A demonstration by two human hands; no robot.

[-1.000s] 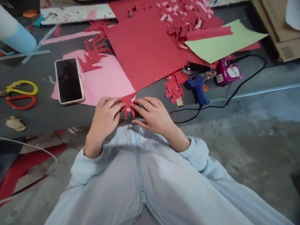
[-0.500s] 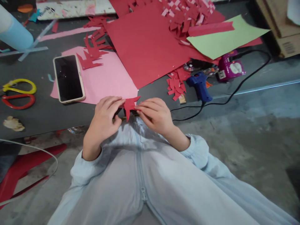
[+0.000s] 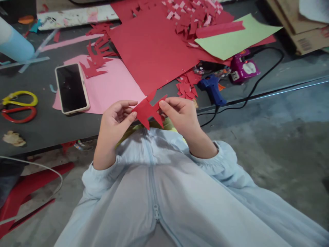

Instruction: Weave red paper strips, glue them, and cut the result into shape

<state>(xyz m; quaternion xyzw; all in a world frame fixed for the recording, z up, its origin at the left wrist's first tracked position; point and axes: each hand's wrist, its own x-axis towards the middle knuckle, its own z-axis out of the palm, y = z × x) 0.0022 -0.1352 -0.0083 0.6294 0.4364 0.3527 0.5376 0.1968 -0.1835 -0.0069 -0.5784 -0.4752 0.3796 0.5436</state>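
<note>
Between my two hands is a red paper cutout (image 3: 147,111) with several pointed prongs, held up near the table's front edge. My left hand (image 3: 114,125) pinches its left end between thumb and fingers. At the other end, the thumb and fingers of my right hand (image 3: 181,115) are closed on a prong. Just behind the cutout lies a sheet of pink paper (image 3: 113,84), and a large sheet of red paper (image 3: 154,48) overlaps it. More red pronged cutouts (image 3: 95,65) rest on the pink sheet's back part.
A phone (image 3: 72,88) lies on the pink paper, with yellow-and-red-handled scissors (image 3: 20,106) further left. To the right are a blue glue gun (image 3: 212,90) with a cord, red paper scraps (image 3: 187,85), a purple box (image 3: 244,68) and green paper (image 3: 236,39).
The red cutout has been opened out and turned, so more prongs show. My right hand has moved slightly right and now grips a different part; my left thumb has come onto the paper.
</note>
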